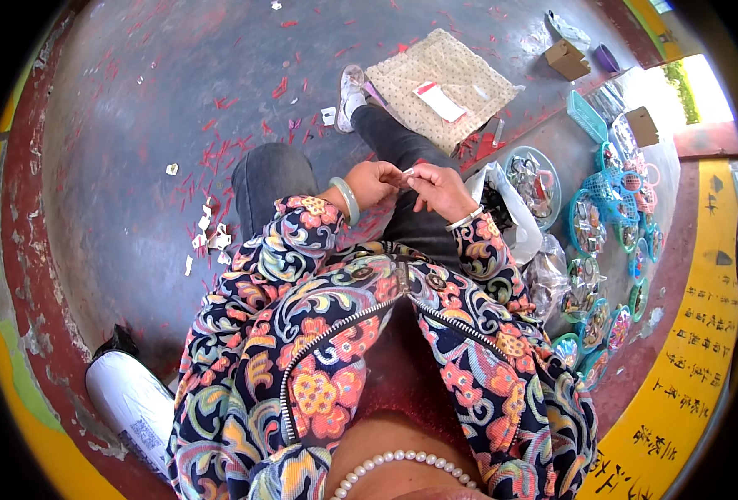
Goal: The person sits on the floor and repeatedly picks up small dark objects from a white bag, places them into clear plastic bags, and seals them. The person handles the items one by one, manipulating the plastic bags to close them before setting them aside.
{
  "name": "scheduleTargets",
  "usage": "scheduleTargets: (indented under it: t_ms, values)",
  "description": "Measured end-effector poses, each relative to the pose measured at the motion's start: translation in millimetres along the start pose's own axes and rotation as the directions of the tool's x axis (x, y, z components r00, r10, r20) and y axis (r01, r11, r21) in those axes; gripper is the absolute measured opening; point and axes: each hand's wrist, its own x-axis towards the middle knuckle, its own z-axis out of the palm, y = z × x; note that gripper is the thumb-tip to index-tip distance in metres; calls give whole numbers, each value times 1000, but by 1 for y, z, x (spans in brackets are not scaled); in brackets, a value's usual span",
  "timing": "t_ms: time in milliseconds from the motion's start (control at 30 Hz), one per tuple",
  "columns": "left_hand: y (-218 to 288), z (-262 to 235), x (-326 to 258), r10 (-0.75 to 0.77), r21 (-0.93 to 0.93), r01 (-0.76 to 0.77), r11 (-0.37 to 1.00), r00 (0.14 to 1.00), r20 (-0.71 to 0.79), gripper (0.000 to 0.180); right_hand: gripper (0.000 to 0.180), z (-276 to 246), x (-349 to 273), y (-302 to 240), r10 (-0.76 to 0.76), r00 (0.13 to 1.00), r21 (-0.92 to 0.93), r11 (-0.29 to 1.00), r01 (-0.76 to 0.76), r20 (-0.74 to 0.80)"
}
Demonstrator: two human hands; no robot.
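Note:
My left hand (371,184), with a pale bangle at its wrist, meets my right hand (441,192) above my lap. Both are closed in a pinch, fingertips almost touching. Between them is a small pale piece (409,172), too small to name. A silvery bracelet (465,219) circles my right wrist. Beside that forearm stands a white plastic bag (515,218) with dark contents. Just past it is a clear round basin (559,193) full of small mixed items.
Several small baskets, among them a blue basket (611,193), crowd the right side. Ahead lies a spotted cloth (444,79) carrying a white and red card (441,102). Red scraps (216,158) and white pieces (217,239) litter the floor. A cardboard box (567,60) sits farther off.

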Motion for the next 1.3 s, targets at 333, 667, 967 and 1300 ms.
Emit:
scheduleTargets:
  t_ms: [333,667,967,1300]
  values:
    - [4,-1,0,-129,-9,129,992,992,-15,21,26,-4,1,3,-1,999,30,1000,2,-34]
    - [4,0,-1,-48,-64,45,997,997,-52,23,23,-1,0,6,-92,993,-75,993,87,-68]
    - [4,-1,4,-6,-167,-12,986,994,-107,28,12,24,12,8,-518,855,-662,652,371,-31]
    - [-7,-7,11,52,-54,-68,996,965,-259,25,8,29,10,1,-594,800,-695,610,379,-86]
